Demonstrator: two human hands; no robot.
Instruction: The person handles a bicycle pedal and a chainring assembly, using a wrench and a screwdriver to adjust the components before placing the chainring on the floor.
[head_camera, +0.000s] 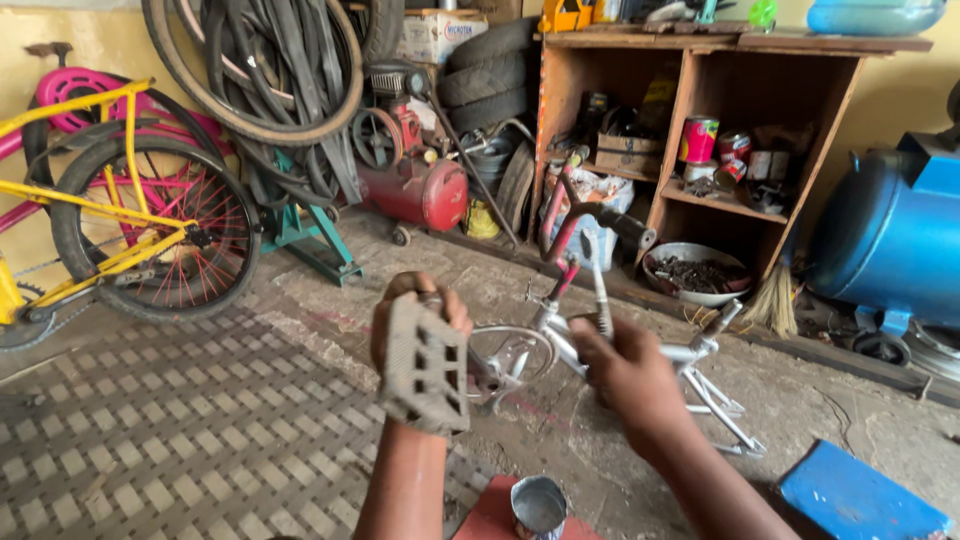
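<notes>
My left hand (410, 310) grips a grey, dirty bicycle pedal (425, 370) whose flat face is turned toward me. My right hand (620, 365) is closed around a thin tool or rod near the silver crank and chainring (510, 355) of a small silver bicycle frame (690, 365). The frame lies on the concrete floor with its handlebar (610, 220) and black grip pointing up. Which tool my right hand holds is hidden by the fingers.
A yellow and pink bicycle (130, 220) stands at the left. Tyres (260, 70), a red compressor (415, 185), a wooden shelf (700, 110) with cans and a blue tank (885, 235) line the back. A small tin (538, 503) on a red board and a blue board (860, 500) lie close by.
</notes>
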